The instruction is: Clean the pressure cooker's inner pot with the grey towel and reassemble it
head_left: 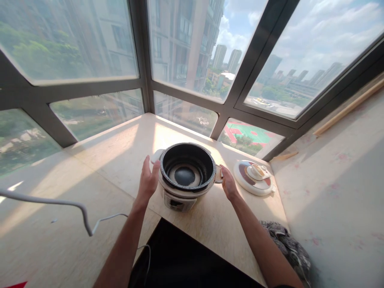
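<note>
One open left hand (149, 177) beside a cooker (180, 202), right hand (229, 184) at its handle (219, 181), grip unclear; sunlit counter (99, 178) beneath, flowered wall (336, 200) right, windows (189, 48) beyond.

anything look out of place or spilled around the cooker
No spill shows. A small pale scrap lies loose on the ledge at left, near the cable; it looks stray. The lid is off the cooker, lying handle up to its right.

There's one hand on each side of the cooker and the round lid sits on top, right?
Not quite: the round lid isn't on top. The head view shows it lying on the pale ledge, right of the open cooker. The left hand and right hand are on either side.
</note>
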### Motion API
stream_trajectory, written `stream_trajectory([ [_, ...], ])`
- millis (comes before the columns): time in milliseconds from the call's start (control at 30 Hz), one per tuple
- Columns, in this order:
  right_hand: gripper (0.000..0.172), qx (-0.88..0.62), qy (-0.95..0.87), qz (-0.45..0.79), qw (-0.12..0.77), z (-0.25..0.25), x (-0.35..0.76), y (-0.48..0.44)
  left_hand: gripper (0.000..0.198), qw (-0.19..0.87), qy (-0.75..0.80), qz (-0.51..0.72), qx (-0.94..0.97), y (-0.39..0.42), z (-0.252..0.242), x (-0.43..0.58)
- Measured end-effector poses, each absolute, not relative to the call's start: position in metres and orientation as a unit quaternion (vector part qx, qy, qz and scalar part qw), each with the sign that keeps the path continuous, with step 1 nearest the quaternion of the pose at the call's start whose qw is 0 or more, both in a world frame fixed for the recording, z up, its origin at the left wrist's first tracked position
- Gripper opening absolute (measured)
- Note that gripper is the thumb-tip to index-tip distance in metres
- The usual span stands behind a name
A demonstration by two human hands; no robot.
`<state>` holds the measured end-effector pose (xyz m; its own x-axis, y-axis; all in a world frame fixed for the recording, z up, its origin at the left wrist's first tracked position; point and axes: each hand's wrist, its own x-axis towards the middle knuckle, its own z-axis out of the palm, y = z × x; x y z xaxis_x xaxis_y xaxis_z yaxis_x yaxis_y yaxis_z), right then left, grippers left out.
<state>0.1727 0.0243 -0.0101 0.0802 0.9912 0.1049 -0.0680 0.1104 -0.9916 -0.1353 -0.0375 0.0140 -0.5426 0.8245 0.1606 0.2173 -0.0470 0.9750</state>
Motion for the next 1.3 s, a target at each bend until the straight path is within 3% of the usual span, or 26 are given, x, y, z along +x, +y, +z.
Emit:
stream_trajectory([
  [100,0.051,-0.426,-0.416,0.544,0.591,-0.009,0.151,0.016,0.075,0.293,0.636,0.651,0.293,-0.018,0.011,-0.121],
  [267,0.033,-0.409,-0.339,0.513,0.675,-0.005,0.124,0.01,0.08,0.329,0.62,0.682,0.206,-0.004,0.012,-0.108],
  [500,0.034,-0.398,-0.275,0.531,0.696,-0.005,0.128,0.004,0.059,0.331,0.567,0.732,0.182,-0.014,0.026,-0.1],
  [700,0.03,-0.389,-0.254,0.525,0.713,-0.007,0.15,-0.011,0.057,0.357,0.541,0.745,0.156,-0.024,0.028,-0.076],
  [900,0.022,-0.39,-0.226,0.488,0.747,-0.008,0.192,-0.024,0.042,0.388,0.494,0.752,0.199,-0.037,0.027,-0.031],
  [1300,0.021,-0.442,-0.22,0.404,0.77,-0.014,0.297,-0.062,0.032,0.438,0.492,0.704,0.268,-0.049,0.027,0.071],
])
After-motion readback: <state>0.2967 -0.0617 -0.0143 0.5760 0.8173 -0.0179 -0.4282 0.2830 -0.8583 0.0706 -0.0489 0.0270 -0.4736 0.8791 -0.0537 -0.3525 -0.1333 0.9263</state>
